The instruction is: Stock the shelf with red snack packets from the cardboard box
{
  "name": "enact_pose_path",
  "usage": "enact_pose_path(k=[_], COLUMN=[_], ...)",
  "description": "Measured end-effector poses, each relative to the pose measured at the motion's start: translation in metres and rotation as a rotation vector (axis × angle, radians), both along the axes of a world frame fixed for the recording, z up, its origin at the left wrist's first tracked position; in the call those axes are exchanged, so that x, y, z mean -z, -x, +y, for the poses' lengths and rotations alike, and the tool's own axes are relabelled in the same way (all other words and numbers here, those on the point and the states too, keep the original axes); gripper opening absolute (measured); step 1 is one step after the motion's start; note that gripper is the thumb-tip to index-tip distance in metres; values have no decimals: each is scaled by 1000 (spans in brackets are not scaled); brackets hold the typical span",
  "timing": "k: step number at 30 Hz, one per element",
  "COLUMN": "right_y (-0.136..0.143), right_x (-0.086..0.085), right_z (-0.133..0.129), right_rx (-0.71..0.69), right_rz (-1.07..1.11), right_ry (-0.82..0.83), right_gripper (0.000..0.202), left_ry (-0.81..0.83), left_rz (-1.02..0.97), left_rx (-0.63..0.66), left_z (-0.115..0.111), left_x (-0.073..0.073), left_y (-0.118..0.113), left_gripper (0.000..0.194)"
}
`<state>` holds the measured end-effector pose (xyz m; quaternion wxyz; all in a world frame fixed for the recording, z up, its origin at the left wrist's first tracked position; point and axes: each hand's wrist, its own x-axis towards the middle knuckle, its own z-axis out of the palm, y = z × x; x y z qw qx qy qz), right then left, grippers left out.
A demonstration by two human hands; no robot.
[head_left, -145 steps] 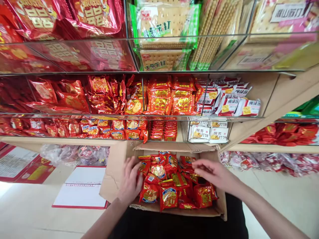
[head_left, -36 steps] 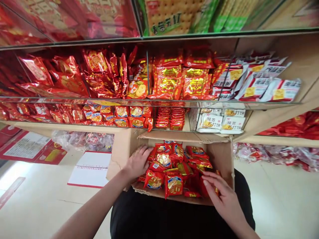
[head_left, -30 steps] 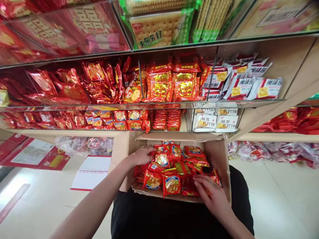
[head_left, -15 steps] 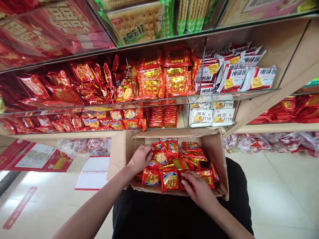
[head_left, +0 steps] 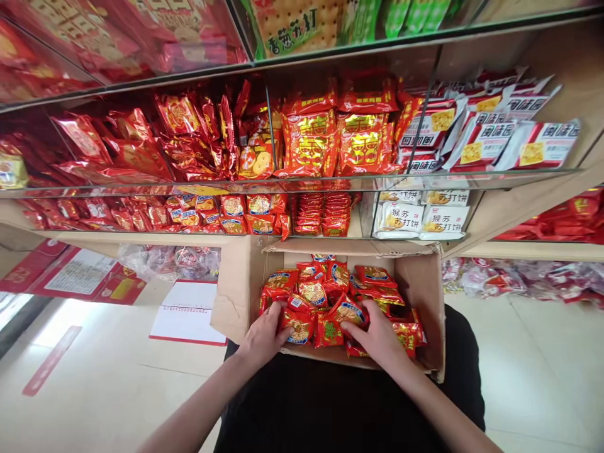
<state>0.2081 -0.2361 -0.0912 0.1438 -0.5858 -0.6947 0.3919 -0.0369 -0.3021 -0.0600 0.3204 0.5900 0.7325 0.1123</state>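
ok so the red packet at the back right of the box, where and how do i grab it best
Probably pinch the red packet by its left and right edges, coming from above and the near side. It lies nearly flat, face up on other packets, and the box walls rise behind it and to its right.

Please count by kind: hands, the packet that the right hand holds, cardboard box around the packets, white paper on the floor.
Hands, left hand and right hand: 2
Held red packet: 1
Cardboard box: 1
White paper: 1
Total: 5
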Motion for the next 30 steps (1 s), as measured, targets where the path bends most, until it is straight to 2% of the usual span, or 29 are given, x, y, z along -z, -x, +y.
enact_pose_path(k=[5,10,14,17,20,22,24,27,30], right_y=[-3,-4,-2,6,17,21,20,10,3], right_x=[8,5,-3,-11,-12,-9,-4,3,8], right_z=[0,-12,-15,-14,-10,-5,1,10,16], right_rx=[-91,-126,-161,-328,-471,-489,-482,-459,-410], right_rz=[-57,-149,-224,-200,-225,-264,-278,-222,-135], right_ry=[-106,-157,-334,-468,-491,-450,-389,-336,-364], right_gripper=[43,48,51,60,80,83,77,58,43], left_ry=[16,73,26,-177,-357,-377,-335,-281,-337], left_rz=[-179,-239,-84,84,237,302,336,372,381], left_rx=[-97,-43,67,111,248,353,391,375,406], left_z=[0,-2,2,13,30,40,47,49,45], left_x=[1,-6,-11,-17,-19,-17,-12,-9,-13], left_y=[-2,3,3,1,-2,-3,-2,-5,-21], left_gripper=[42,34,30,30,30,34,34,25,28])
